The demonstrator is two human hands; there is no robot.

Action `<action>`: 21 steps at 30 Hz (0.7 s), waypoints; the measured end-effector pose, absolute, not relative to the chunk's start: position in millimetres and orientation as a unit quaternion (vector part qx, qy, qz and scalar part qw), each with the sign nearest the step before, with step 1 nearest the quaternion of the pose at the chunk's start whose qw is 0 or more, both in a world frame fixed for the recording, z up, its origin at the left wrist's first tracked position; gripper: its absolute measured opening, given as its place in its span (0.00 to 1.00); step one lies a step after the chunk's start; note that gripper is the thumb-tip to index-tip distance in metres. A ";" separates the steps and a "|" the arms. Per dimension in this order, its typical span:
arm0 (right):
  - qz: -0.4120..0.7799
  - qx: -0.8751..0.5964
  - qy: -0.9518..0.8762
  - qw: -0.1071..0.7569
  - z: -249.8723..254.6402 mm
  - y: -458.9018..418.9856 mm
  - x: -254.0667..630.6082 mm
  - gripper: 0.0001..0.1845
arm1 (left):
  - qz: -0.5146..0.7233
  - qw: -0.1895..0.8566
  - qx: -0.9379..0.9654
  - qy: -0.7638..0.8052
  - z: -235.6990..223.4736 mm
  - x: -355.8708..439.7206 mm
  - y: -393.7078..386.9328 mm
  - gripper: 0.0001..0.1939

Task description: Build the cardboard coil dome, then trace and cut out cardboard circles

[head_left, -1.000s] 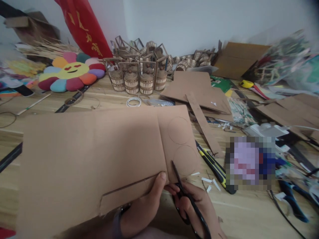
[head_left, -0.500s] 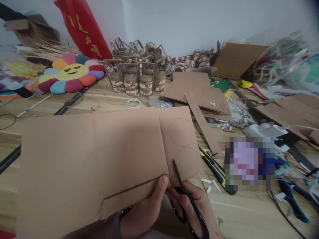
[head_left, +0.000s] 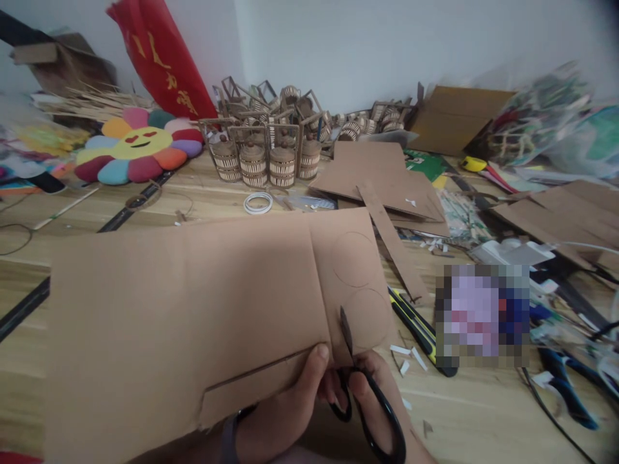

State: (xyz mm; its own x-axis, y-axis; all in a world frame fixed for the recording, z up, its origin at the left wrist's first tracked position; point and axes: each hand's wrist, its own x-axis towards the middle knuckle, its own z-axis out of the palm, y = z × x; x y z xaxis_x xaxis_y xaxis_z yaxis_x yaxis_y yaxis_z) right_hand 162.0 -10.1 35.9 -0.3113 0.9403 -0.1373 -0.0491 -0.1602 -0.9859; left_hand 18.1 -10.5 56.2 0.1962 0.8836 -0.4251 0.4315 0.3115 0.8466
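Note:
A large folded sheet of brown cardboard (head_left: 251,290) is tilted up in front of me, with two circles drawn on its right-hand panel and a slit along its lower edge. My left hand (head_left: 285,406) grips that lower edge, thumb on top and fingers underneath. In my right hand (head_left: 380,393) is a pair of black-handled scissors (head_left: 347,335). One blade lies over the face of the panel beside the lower circle; the other blade is hidden behind the cardboard. Part of my right fingers is hidden by the scissor handles.
Right of the cardboard lie a yellow-and-black utility knife (head_left: 420,332), paper scraps and blue-handled pliers (head_left: 563,386). Behind are a white ring (head_left: 258,203), small slatted wooden buckets (head_left: 254,166), a flower cushion (head_left: 140,145) and more cardboard pieces (head_left: 372,171).
The cardboard has shifted slightly to the right. The scissor handles have drawn closer together, and the visible blade has moved slightly right along the panel's lower edge.

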 end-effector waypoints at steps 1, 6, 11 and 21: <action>0.626 -0.438 -0.510 0.396 35.5 -10.5 161.8 0.39 | 0.199 0.539 0.550 0.606 57.2 18.5 -10.5 0.29; 0.631 -0.456 -0.490 0.393 31.4 -13.2 161.4 0.39 | 0.175 0.520 0.552 0.628 60.4 18.7 -10.4 0.28; 0.628 -0.427 -0.512 0.401 27.9 -13.0 162.0 0.42 | 0.178 0.532 0.540 0.627 58.9 20.3 -9.9 0.29; 0.578 -0.466 -0.496 0.451 18.1 -22.7 164.7 0.36 | 0.210 0.466 0.540 0.669 48.1 12.5 -17.6 0.26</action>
State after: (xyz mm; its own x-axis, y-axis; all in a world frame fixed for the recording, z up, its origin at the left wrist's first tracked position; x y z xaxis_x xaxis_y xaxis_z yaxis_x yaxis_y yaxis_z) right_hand 164.7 -22.7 18.1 -0.1590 0.9831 -0.0907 -0.0596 -0.1013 -0.9931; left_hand 12.5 -17.6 48.1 0.0169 0.9176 -0.3971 0.5262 0.3295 0.7839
